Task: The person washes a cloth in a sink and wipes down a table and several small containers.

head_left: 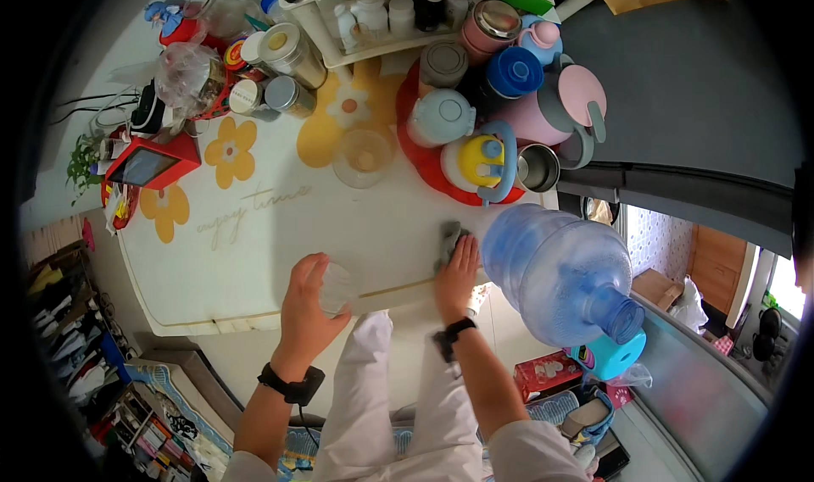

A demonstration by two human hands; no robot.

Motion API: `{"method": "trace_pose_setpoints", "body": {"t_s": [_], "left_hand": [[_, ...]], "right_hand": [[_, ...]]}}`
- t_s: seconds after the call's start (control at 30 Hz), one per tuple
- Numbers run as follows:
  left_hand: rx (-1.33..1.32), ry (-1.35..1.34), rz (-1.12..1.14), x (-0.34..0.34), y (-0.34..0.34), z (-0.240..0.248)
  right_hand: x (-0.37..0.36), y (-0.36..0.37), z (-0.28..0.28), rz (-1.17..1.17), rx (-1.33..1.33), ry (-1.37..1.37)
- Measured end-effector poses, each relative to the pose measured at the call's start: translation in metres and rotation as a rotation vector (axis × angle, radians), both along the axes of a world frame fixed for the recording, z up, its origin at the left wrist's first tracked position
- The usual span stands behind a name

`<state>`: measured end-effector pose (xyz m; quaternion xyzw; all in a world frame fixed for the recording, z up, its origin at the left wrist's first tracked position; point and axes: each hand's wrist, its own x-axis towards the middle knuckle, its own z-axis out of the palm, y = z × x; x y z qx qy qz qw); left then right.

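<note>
Fingers of right hand (458, 272) flat and together, pressing small grey cloth (448, 236) onto white flowered tabletop (254, 228). Left hand (307, 300) curled round clear plastic cup (337, 287), lifted off the top. Wiping looks partway done; far side left.

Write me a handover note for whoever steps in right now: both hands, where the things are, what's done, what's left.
Left hand: wrapped around a clear glass, held at the near edge of the table.
Right hand: flat on a grey cloth pressed to the tabletop, beside the big blue water bottle.
Nearby: a second clear glass stands farther back, next to the red tray of cups and kettles.
Done: glass lifted, cloth on the table.
Left, probably: finish wiping under the cloth, then set the glass back down.
</note>
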<state>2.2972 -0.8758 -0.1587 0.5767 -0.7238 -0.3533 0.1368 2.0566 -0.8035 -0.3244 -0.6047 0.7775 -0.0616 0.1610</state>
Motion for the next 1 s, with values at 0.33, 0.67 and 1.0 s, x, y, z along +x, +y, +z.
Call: {"method": "trace_pose_setpoints", "body": {"t_s": [0.33, 0.67, 1.0], "left_hand": [[0.032, 0.110, 0.102, 0.007, 0.000, 0.002], [0.005, 0.146, 0.034, -0.004, 0.002, -0.002], [0.052, 0.109, 0.007, -0.013, 0.003, -0.001]], "right_hand": [[0.104, 0.029, -0.008, 0.519, -0.055, -0.239], [-0.001, 0.032, 0.001, 0.122, -0.082, -0.181], [0.161, 0.068, -0.023, 0.238, -0.014, -0.571]]}}
